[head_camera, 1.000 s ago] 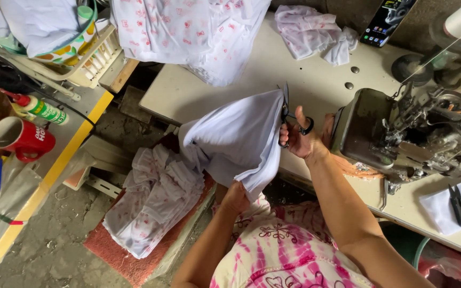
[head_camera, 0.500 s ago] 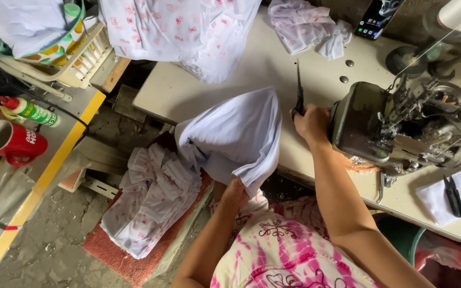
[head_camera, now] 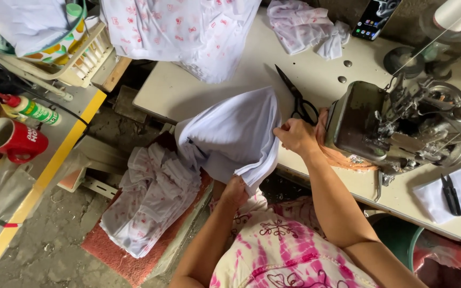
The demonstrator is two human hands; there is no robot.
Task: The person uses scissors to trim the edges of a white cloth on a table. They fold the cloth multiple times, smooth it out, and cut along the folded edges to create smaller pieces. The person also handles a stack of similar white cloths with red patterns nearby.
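I am pinching the white garment (head_camera: 230, 133) with both hands: right hand (head_camera: 294, 136) gripping its edge beside the sewing machine (head_camera: 396, 128), left hand (head_camera: 234, 191) below it. I am judging that even tension prevents bunching over the tabletop (head_camera: 214, 90) edge.

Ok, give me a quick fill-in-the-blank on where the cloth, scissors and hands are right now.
1. Both hands, left hand and right hand, grip the ____ cloth.
2. The black scissors lie on the ____.
3. The mug on the side bench is ____.

Missing words: white; table; red
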